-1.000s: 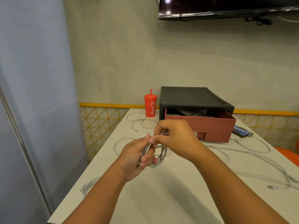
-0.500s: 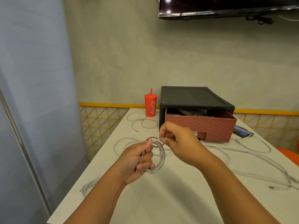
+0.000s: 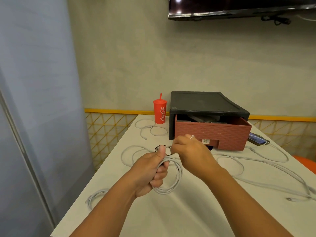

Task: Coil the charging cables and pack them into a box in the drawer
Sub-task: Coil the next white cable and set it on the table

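The left grip (image 3: 150, 173) holds a white cable coil (image 3: 173, 187) above the counter (image 3: 171, 218), and the right grip (image 3: 188, 152) pinches its strand just beside.

White table (image 3: 196, 211) is occupied at the back by a black drawer unit (image 3: 205, 101), its brick-red drawer (image 3: 212, 132) open. A red cup (image 3: 159, 111) is set just left, a phone (image 3: 257, 138) right. Loose white cables (image 3: 273, 170) are strewn across; a coiled bundle (image 3: 95, 196) is laid near the left edge.

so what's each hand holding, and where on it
The left hand grips the white cable coil by its left side, loops running through the fist. The right hand pinches what looks like a strand of it, just above the coil's top.
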